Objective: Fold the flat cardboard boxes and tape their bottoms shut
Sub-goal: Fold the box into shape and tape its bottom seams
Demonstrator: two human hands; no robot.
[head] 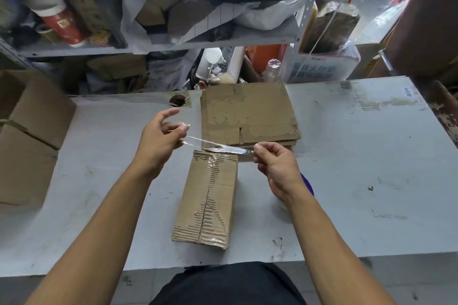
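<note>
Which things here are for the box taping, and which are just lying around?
For the job: folded box, strip of tape, flat boxes, left hand, right hand.
Lying around: big carton, red can, white bag.

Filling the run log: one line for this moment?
stage: taping | left hand and right hand: pinch tape strip ends | folded box: below | flat boxes: behind

Blue characters are showing on the white carton [319, 68] behind the table, too blurred to read; a small label [406, 93] on the tabletop is likewise staying illegible.
</note>
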